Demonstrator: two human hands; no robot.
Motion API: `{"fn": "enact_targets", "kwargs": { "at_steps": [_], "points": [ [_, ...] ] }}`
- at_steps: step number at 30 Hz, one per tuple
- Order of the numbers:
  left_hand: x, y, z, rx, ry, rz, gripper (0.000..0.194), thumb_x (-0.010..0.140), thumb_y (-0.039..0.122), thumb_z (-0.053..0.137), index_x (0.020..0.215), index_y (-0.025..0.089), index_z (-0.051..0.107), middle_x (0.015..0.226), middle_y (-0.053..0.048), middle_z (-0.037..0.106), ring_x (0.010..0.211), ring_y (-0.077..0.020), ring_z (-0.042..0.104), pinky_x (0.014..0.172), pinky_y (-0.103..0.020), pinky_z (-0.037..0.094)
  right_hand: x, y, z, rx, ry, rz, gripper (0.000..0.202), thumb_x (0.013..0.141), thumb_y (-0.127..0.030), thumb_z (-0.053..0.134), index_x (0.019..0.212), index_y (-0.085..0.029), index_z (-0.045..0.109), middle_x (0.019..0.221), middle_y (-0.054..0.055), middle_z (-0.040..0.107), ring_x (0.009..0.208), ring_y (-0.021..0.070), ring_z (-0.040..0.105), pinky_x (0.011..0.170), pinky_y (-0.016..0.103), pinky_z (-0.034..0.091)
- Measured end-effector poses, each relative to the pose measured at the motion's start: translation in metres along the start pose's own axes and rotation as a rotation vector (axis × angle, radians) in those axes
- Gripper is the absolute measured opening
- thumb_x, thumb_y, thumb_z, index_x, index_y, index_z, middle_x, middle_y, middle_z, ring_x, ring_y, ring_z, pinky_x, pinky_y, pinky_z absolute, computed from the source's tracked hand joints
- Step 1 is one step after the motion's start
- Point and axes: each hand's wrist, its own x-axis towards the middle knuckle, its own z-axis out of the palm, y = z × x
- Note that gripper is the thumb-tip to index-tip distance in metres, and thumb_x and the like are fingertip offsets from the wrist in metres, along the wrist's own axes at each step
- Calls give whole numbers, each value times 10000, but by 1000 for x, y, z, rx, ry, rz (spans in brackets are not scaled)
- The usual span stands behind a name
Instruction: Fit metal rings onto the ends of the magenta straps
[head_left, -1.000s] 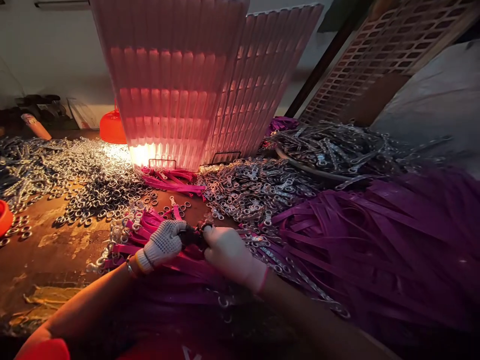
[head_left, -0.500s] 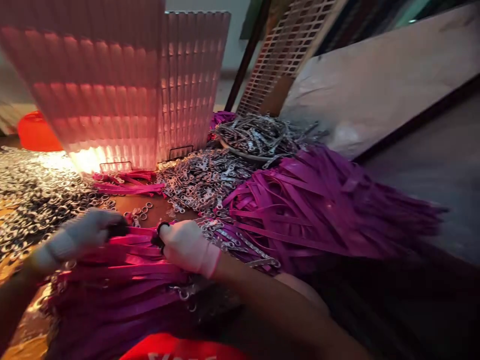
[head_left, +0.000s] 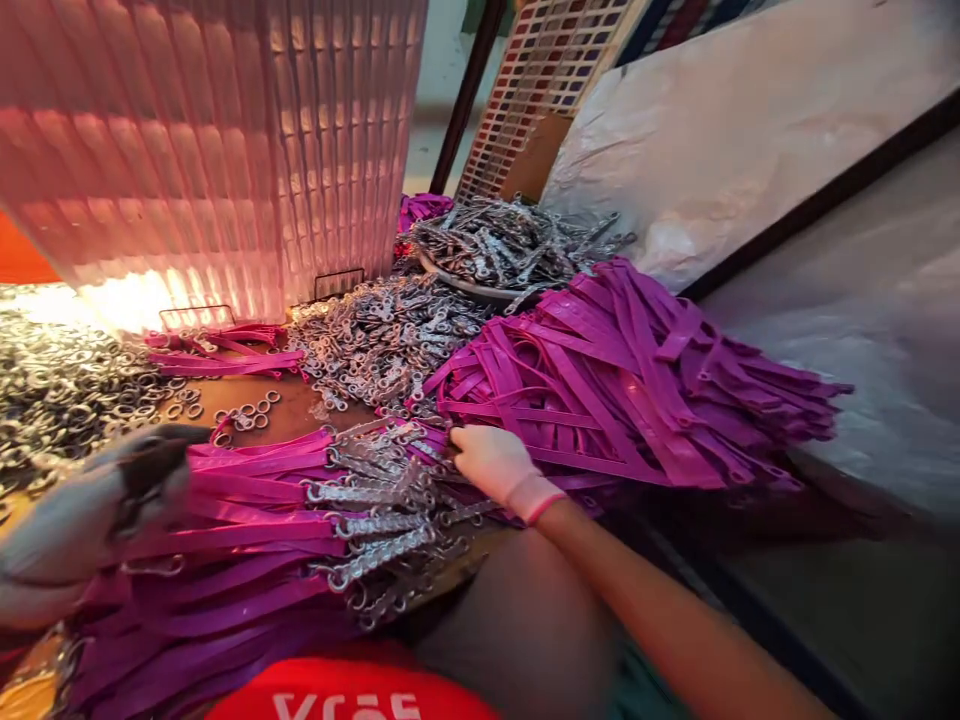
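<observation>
Magenta straps in a loose, heaped pile point(head_left: 637, 370), just right of and partly beyond the right hand point(head_left: 502, 472), with the near-left edge of the pile beside its fingertips point(head_left: 458, 437). Long axis of the pile mostly left to right, bunched ends pointing away to the far right; single straps crossing at slants, several sloping down to the right past the knuckles. Right hand clearly the nearer of the two; left hand point(head_left: 94, 515) well apart, at the opposite end of the laid-out straps point(head_left: 255, 540).

Right grip nearly closed, white-gloved fingers curled in towards dark tips; cannot tell whether pinching a strap end or only touching. Left grip blurred, dark-tipped and bent; cannot tell how far open, or with what in it.

Between the hands, laid-out straps roughly side by side across the desk point(head_left: 289, 402), long axis also left to right, with silvery metal links point(head_left: 382, 525) at the right-hand ends, close to the right wrist. Beyond these, a heap of metal pieces point(head_left: 386, 335), and farther back a filled bowl point(head_left: 480, 290). Loose rings point(head_left: 247, 415) nearer the left.
</observation>
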Motion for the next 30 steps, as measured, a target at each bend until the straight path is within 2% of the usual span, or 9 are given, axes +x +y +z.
{"fn": "enact_targets", "kwargs": {
  "at_steps": [2, 4, 8, 13, 17, 21, 24, 26, 30],
  "points": [
    [8, -12, 33, -104, -198, -31, 342, 840, 194, 624, 1182, 173, 628, 673, -21, 644, 456, -100, 535, 353, -139, 395, 8, 13, 12, -34, -49, 15, 251, 866, -122, 483, 984, -121, 705, 976, 174, 735, 919, 260, 697, 722, 314, 431],
    [19, -22, 54, -250, -347, -97, 311, 857, 213, 594, 1154, 130, 630, 710, -50, 645, 498, -108, 570, 399, -159, 445, 11, 14, 24, -58, -71, 4, 267, 849, -84, 474, 1006, -104, 690, 989, 191, 734, 920, 271, 701, 705, 317, 418],
    [30, -34, 68, -437, -604, -257, 425, 843, 359, 576, 1176, 98, 609, 859, -126, 662, 599, -170, 639, 320, -157, 352, 8, 15, 45, -39, -60, -5, 267, 827, -64, 444, 980, -107, 659, 956, 191, 733, 886, 259, 700, 643, 298, 375],
    [25, -46, 72, -448, -530, -235, 375, 846, 289, 575, 1156, 81, 608, 756, -72, 625, 511, -103, 563, 339, -148, 310, 13, 32, 57, 234, 6, 91, 177, 793, -114, 451, 810, -186, 612, 749, 109, 700, 707, 228, 639, 586, 277, 343],
    [17, -46, 77, -495, -541, -180, 294, 876, 241, 548, 1134, 109, 597, 642, 7, 520, 426, -61, 418, 327, -144, 208, 11, 20, 32, 546, 164, 95, 202, 803, -167, 407, 830, -204, 604, 718, 76, 661, 721, 236, 617, 648, 297, 427],
    [8, -43, 84, -587, -713, -190, 326, 926, 222, 488, 1228, 128, 566, 549, 48, 411, 399, -64, 326, 342, -139, 165, -8, -39, -12, 832, 272, -318, 275, 862, -231, 407, 1040, -192, 613, 899, 83, 700, 840, 229, 641, 792, 329, 490],
    [9, -46, 88, -614, -787, -158, 312, 933, 200, 471, 1208, 127, 601, 509, 33, 441, 391, -71, 354, 364, -137, 237, -22, -91, -34, 729, 383, -707, 331, 867, -264, 512, 1175, -185, 606, 1113, 115, 674, 1017, 239, 625, 911, 363, 485],
    [12, -51, 90, -623, -792, -198, 209, 924, 196, 485, 1016, 115, 655, 488, 16, 469, 382, -75, 381, 374, -149, 287, -27, -116, -40, 635, 396, -909, 422, 816, -217, 589, 1235, -170, 590, 1207, 140, 635, 1088, 246, 602, 950, 378, 480],
    [18, -53, 91, -613, -758, -355, 243, 903, 191, 500, 684, 115, 573, 469, -5, 474, 358, -71, 376, 349, -164, 293, -32, -136, -38, 702, 319, -996, 422, 775, -81, 551, 1179, -182, 624, 1133, 104, 664, 1036, 209, 615, 932, 356, 494]
  ]
}}
